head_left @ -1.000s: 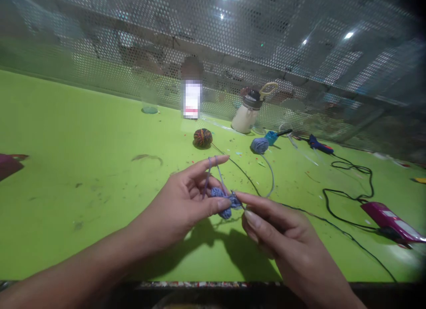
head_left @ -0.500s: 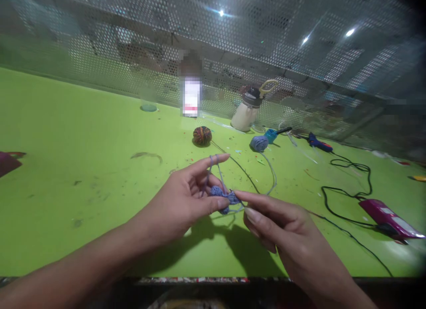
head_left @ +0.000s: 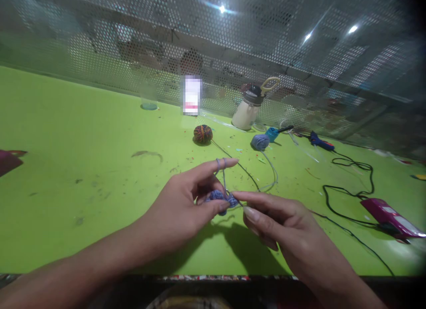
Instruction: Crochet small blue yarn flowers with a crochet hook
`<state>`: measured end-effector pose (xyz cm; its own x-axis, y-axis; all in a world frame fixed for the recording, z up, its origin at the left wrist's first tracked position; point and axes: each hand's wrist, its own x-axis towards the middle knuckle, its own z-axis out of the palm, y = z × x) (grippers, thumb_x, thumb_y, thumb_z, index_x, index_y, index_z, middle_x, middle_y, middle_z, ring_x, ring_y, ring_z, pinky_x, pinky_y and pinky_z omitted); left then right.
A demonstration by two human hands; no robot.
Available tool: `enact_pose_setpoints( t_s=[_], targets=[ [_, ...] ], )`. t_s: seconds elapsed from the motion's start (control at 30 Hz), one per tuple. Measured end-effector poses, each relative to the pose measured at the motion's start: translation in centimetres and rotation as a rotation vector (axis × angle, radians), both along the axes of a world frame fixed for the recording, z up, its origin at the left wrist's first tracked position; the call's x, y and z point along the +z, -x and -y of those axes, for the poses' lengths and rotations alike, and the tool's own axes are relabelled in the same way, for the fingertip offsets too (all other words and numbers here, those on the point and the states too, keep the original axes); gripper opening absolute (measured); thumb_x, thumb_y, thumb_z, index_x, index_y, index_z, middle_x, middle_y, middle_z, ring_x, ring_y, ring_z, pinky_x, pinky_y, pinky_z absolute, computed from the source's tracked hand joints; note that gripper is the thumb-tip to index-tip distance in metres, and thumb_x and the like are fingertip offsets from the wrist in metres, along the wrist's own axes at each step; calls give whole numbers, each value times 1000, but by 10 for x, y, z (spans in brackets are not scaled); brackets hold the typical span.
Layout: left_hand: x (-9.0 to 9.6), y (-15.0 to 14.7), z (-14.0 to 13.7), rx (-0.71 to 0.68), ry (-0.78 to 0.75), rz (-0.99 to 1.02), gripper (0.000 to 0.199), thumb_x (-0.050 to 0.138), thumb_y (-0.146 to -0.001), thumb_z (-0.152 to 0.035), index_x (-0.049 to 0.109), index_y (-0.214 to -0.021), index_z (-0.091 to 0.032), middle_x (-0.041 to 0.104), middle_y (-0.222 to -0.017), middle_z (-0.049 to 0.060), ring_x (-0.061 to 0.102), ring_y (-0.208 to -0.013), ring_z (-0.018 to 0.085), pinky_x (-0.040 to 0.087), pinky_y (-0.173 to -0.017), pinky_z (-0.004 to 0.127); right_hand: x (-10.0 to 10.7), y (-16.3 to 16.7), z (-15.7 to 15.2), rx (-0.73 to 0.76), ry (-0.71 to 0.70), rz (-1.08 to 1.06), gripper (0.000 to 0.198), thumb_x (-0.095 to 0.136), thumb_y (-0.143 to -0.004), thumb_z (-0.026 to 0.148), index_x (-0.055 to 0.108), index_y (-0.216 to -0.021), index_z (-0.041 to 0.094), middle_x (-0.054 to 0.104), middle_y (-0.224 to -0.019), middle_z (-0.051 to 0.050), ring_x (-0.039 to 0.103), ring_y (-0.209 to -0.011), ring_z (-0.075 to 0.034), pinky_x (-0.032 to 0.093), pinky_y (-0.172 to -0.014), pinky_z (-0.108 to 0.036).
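Note:
A small blue-purple crochet piece [head_left: 216,196] is pinched between the thumb and fingers of my left hand [head_left: 186,198]. Blue yarn wraps round that hand's raised index finger and drops to the piece. My right hand [head_left: 279,220] pinches a thin crochet hook [head_left: 238,203], its tip at the edge of the stitches; most of the hook is hidden by my fingers. From the work, a strand loops right and back to a blue yarn ball [head_left: 260,142]. Farther left sits a multicoloured yarn ball [head_left: 203,134] with a dark strand trailing toward my hands.
At the back of the green table [head_left: 100,136] stand a phone with a lit screen [head_left: 191,96], a pale bottle [head_left: 246,111] and a clear cup [head_left: 149,103]. To the right lie a blue glue gun [head_left: 321,141], black cord and a magenta device [head_left: 389,217]. A perforated metal panel [head_left: 213,52] rises behind.
My left hand has tipped slightly right, its index finger lower and nearer my right hand. The hook's tip now sits closer to the yarn under that finger.

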<state>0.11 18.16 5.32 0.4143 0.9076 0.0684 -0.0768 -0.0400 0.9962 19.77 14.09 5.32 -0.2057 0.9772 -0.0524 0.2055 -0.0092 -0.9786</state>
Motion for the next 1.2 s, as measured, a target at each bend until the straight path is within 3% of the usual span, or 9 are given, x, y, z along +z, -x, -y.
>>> enact_pose_setpoints(
  t_s=[0.2,0.33,0.4,0.5,0.57,0.67,0.83,1.07,1.2],
  targets=[
    [-14,1,3,76,-513,-305,49,53,-90,-12,56,-136,-29,67,-91,4,57,-78,17,47,-75,31,-5,3,-5,-23,53,-5,22,68,-86,27,77,-105,24,53,-63,2,32,-52,-8,22,-44,-21],
    [-29,-2,6,218,-882,-445,53,50,-90,-9,54,-138,-31,61,-76,4,50,-73,20,43,-69,33,-18,19,-3,-157,83,-241,25,70,-84,30,75,-106,20,44,-56,5,32,-50,-8,24,-45,-21],
    [-30,-3,8,286,-931,-377,53,56,-87,-10,57,-134,-34,61,-74,3,49,-70,20,43,-69,34,-24,31,1,-226,73,-408,24,72,-82,30,73,-104,20,48,-58,5,34,-49,-8,26,-44,-21],
    [-19,-3,8,315,-566,-110,53,65,-84,-13,59,-133,-32,69,-89,3,58,-78,19,48,-77,34,-28,45,7,-272,36,-583,22,72,-81,29,73,-102,22,49,-57,4,33,-45,-7,25,-42,-20],
    [-8,-2,4,202,-109,99,63,74,-79,-17,53,-138,-28,71,-83,1,63,-79,18,51,-77,31,-30,48,11,-284,-11,-609,21,71,-82,29,74,-102,23,52,-59,3,34,-45,-7,27,-42,-19],
    [4,1,-3,3,242,292,75,82,-71,-15,50,-139,-24,72,-78,-3,66,-78,14,53,-81,29,-35,43,13,-266,-104,-562,20,68,-86,29,75,-104,27,55,-61,2,40,-48,-9,32,-43,-20],
    [3,4,-6,-91,359,372,77,81,-70,-5,49,-138,-21,72,-74,-4,66,-73,10,51,-78,23,-41,29,14,-239,-237,-342,23,64,-90,24,73,-111,32,59,-67,1,49,-56,-11,40,-49,-22],
    [2,7,-5,-122,373,363,81,79,-72,-5,42,-143,-20,71,-73,-3,65,-69,9,50,-75,23,-29,17,15,-339,-456,105,31,66,-86,19,73,-113,32,67,-72,0,59,-57,-12,48,-49,-23],
    [4,7,-6,-116,360,338,84,80,-72,-6,39,-144,-20,72,-73,-3,67,-68,10,52,-73,24,-22,12,17,-311,-596,296,29,64,-86,15,73,-109,31,73,-84,1,66,-66,-13,54,-62,-25]
  ],
)
